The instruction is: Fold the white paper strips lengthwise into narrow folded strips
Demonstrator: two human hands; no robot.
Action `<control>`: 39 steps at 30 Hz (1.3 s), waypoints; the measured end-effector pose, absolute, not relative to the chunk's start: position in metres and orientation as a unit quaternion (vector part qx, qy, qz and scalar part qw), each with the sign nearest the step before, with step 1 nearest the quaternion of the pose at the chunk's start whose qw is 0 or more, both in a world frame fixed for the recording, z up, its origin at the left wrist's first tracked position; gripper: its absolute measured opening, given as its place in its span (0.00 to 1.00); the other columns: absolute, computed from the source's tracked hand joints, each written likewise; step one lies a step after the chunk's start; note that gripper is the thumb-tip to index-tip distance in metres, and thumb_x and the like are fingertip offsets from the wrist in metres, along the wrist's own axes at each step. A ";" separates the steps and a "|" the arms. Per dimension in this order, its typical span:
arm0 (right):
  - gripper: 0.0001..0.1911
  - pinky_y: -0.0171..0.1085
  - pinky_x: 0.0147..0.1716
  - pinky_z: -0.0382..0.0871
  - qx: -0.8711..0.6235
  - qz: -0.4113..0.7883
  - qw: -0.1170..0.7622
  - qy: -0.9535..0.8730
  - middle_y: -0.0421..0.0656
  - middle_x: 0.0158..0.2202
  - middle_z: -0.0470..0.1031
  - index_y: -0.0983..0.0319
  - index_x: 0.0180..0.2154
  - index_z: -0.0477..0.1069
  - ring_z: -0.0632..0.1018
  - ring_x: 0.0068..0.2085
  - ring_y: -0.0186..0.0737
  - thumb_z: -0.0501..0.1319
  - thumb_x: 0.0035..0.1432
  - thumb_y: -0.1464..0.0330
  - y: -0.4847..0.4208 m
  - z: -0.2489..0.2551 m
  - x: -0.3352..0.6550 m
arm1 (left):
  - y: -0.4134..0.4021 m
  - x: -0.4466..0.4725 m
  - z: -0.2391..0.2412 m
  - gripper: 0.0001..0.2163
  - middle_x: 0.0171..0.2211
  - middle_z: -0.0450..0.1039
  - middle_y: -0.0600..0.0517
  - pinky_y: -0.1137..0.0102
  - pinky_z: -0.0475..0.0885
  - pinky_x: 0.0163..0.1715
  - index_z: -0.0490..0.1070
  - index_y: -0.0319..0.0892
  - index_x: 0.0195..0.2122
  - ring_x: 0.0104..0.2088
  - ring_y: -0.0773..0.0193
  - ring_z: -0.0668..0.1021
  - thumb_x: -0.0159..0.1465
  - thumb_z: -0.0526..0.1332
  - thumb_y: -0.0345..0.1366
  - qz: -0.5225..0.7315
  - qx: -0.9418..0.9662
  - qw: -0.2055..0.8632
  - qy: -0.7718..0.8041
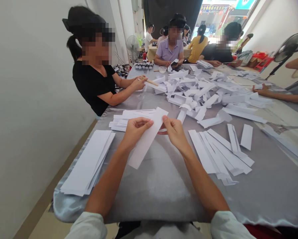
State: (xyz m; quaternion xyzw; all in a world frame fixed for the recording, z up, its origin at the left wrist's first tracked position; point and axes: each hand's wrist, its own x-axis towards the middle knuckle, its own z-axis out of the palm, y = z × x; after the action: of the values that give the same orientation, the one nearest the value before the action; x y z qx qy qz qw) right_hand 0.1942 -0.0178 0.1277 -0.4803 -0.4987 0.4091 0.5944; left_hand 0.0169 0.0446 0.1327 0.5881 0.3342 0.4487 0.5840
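A long white paper strip [147, 141] slants between my hands above the grey tablecloth. My left hand [137, 130] pinches its left edge between thumb and fingers. At the upper right corner, my right hand [172, 129] grips the strip, thumb on top and fingers partly hidden behind. Left of my forearm lies a neat stack of wide white paper sheets [86, 162]. Another loose pile of white strips [119, 121] sits just beyond my left hand. To the right of my right arm, several folded paper strips [218, 152] lie fanned out.
A large heap of folded white papers [193, 89] covers the table's middle. At the left edge, a person in black [94, 79] holds a thin wooden stick [149, 80]. Other people sit around the far side. A wall [26, 99] runs along the left.
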 end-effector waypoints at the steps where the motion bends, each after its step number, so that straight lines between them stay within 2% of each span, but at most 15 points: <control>1: 0.33 0.43 0.37 0.87 -0.476 0.419 0.585 -0.506 0.46 0.34 0.83 0.62 0.33 0.79 0.85 0.36 0.45 0.61 0.67 0.38 -0.017 0.126 0.194 | 0.045 0.017 0.132 0.15 0.35 0.84 0.47 0.72 0.75 0.31 0.85 0.41 0.37 0.32 0.63 0.81 0.59 0.78 0.48 0.462 0.580 0.580 0.338; 5: 0.33 0.44 0.37 0.87 -0.466 0.445 0.571 -0.508 0.45 0.31 0.82 0.62 0.32 0.79 0.84 0.32 0.44 0.62 0.66 0.38 -0.016 0.122 0.190 | 0.046 0.018 0.132 0.16 0.34 0.83 0.49 0.73 0.75 0.30 0.83 0.41 0.36 0.31 0.64 0.80 0.58 0.79 0.48 0.497 0.546 0.574 0.353; 12: 0.30 0.40 0.37 0.85 -0.443 0.509 0.533 -0.511 0.43 0.30 0.82 0.62 0.31 0.79 0.84 0.33 0.42 0.68 0.63 0.41 -0.016 0.119 0.185 | 0.044 0.021 0.135 0.18 0.34 0.82 0.49 0.73 0.74 0.27 0.81 0.41 0.34 0.30 0.65 0.79 0.54 0.80 0.49 0.540 0.521 0.550 0.367; 17: 0.30 0.38 0.42 0.85 -0.416 0.606 0.395 -0.551 0.46 0.37 0.86 0.64 0.34 0.80 0.87 0.39 0.41 0.69 0.62 0.41 -0.021 0.119 0.190 | 0.050 0.019 0.134 0.18 0.34 0.81 0.51 0.75 0.72 0.26 0.78 0.42 0.35 0.31 0.66 0.79 0.55 0.80 0.48 0.615 0.473 0.502 0.382; 22: 0.29 0.38 0.39 0.85 -0.388 0.638 0.250 -0.616 0.46 0.39 0.87 0.63 0.39 0.82 0.87 0.40 0.42 0.65 0.67 0.43 -0.026 0.119 0.191 | 0.064 0.007 0.135 0.20 0.33 0.78 0.54 0.75 0.71 0.25 0.73 0.43 0.35 0.30 0.67 0.78 0.54 0.80 0.48 0.668 0.402 0.500 0.377; 24: 0.27 0.36 0.38 0.84 -0.383 0.658 0.201 -0.617 0.47 0.38 0.87 0.63 0.39 0.81 0.88 0.40 0.41 0.66 0.67 0.44 -0.026 0.117 0.190 | 0.068 0.004 0.137 0.21 0.33 0.79 0.54 0.74 0.74 0.27 0.72 0.43 0.37 0.30 0.66 0.80 0.55 0.79 0.49 0.680 0.378 0.502 0.377; 26: 0.26 0.35 0.37 0.83 -0.383 0.672 0.174 -0.609 0.47 0.37 0.87 0.64 0.38 0.79 0.88 0.38 0.40 0.67 0.67 0.45 -0.026 0.116 0.189 | 0.068 0.002 0.140 0.21 0.36 0.81 0.51 0.69 0.79 0.34 0.70 0.44 0.39 0.35 0.61 0.84 0.58 0.76 0.51 0.677 0.365 0.527 0.361; 29: 0.29 0.34 0.36 0.82 -0.366 0.677 0.159 -0.618 0.46 0.36 0.86 0.63 0.40 0.78 0.87 0.37 0.40 0.65 0.67 0.42 -0.024 0.116 0.191 | 0.064 0.003 0.147 0.23 0.50 0.83 0.43 0.60 0.83 0.46 0.71 0.44 0.46 0.49 0.52 0.86 0.66 0.68 0.59 0.637 0.366 0.604 0.308; 31: 0.33 0.35 0.36 0.82 -0.347 0.682 0.144 -0.627 0.47 0.38 0.85 0.63 0.43 0.78 0.87 0.40 0.41 0.61 0.67 0.38 -0.024 0.117 0.193 | 0.060 0.003 0.150 0.27 0.57 0.81 0.40 0.58 0.83 0.50 0.72 0.44 0.51 0.55 0.49 0.84 0.69 0.61 0.65 0.610 0.366 0.643 0.284; 32: 0.35 0.35 0.36 0.82 -0.341 0.684 0.133 -0.631 0.48 0.40 0.85 0.63 0.44 0.79 0.87 0.42 0.42 0.59 0.67 0.36 -0.024 0.118 0.195 | 0.058 0.003 0.151 0.30 0.58 0.81 0.40 0.58 0.83 0.49 0.73 0.45 0.53 0.55 0.49 0.84 0.69 0.59 0.67 0.600 0.364 0.654 0.282; 35: 0.35 0.35 0.36 0.81 -0.377 0.650 0.121 -0.649 0.48 0.45 0.85 0.62 0.45 0.80 0.86 0.43 0.42 0.57 0.69 0.36 -0.026 0.120 0.197 | 0.055 0.005 0.151 0.31 0.52 0.83 0.42 0.63 0.83 0.41 0.74 0.45 0.54 0.46 0.54 0.85 0.68 0.59 0.69 0.595 0.360 0.651 0.305; 37: 0.32 0.35 0.37 0.81 -0.425 0.589 0.168 -0.666 0.47 0.45 0.84 0.61 0.44 0.79 0.85 0.43 0.41 0.58 0.70 0.39 -0.028 0.123 0.196 | 0.053 0.008 0.148 0.30 0.45 0.83 0.43 0.66 0.82 0.36 0.76 0.43 0.50 0.39 0.57 0.84 0.68 0.62 0.67 0.586 0.373 0.640 0.329; 39: 0.29 0.37 0.40 0.81 -0.462 0.524 0.251 -0.669 0.46 0.47 0.83 0.60 0.48 0.77 0.85 0.44 0.41 0.59 0.72 0.41 -0.030 0.127 0.192 | 0.050 0.013 0.145 0.31 0.41 0.83 0.42 0.66 0.82 0.36 0.78 0.40 0.47 0.37 0.57 0.84 0.67 0.63 0.67 0.565 0.401 0.635 0.340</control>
State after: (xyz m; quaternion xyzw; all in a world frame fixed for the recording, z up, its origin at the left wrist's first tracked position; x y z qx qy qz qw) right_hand 0.1925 -0.0300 0.1273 -0.4624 -0.6693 0.5244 0.2514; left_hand 0.0131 0.0501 0.1453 0.4012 0.3397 0.5655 0.6355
